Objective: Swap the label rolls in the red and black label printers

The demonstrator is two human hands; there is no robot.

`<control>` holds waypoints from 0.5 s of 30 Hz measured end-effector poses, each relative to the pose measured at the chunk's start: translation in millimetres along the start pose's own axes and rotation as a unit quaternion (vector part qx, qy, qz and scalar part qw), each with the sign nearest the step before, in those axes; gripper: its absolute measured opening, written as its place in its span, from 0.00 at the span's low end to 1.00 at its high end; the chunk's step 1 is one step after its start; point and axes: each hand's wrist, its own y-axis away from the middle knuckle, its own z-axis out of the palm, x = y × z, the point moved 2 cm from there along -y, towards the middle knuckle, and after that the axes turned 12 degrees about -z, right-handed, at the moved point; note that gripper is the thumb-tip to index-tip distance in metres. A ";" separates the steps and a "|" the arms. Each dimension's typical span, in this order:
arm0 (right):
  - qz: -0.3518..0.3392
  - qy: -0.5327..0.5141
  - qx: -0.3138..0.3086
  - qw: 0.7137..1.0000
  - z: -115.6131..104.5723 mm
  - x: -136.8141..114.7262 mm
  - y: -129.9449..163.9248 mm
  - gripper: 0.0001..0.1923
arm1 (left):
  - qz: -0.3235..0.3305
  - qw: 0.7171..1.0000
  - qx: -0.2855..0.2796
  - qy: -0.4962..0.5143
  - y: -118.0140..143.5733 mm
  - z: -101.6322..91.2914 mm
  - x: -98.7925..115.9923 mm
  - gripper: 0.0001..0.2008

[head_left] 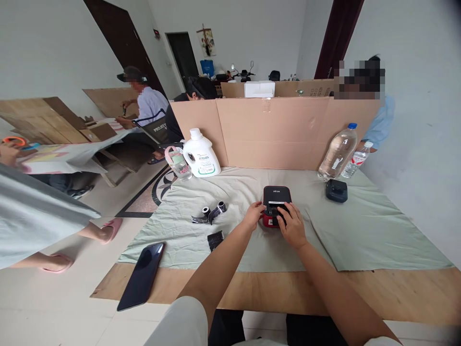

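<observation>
Likely light, stiff and best held by its sides, a boxy black-and-red plastic device (277, 193) is touched by left hand (255, 215), grip unclear, and loosely spread right hand (294, 228).

A room with white walls (248, 29) and a tiled floor (97, 327) is serving as a makeshift workroom. Cardboard sheets (281, 134) are screening a cloth-covered desk (392, 294), and a person in a pale shirt (150, 103) is sitting at another desk (77, 158). A wall hanging (207, 43) is adorning the back, where motorbike handlebars (245, 75) are poking up.
</observation>
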 end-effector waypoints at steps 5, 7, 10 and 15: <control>0.010 0.001 -0.002 1.000 5.1 -0.3 6.1 0.19 | -0.023 0.999 0.021 -0.028 -1.0 3.0 10.3 0.38; 0.008 0.000 -0.007 1.000 5.0 -1.9 6.6 0.19 | -0.013 0.999 0.025 -0.038 -0.4 4.4 13.1 0.41; 0.013 0.011 0.002 1.000 3.1 -4.6 5.9 0.19 | 0.016 0.998 0.019 -0.053 0.3 6.3 14.5 0.42; 0.034 0.014 0.012 0.999 1.9 -3.5 5.2 0.18 | 0.087 0.992 -0.060 -0.065 -5.6 9.4 18.5 0.43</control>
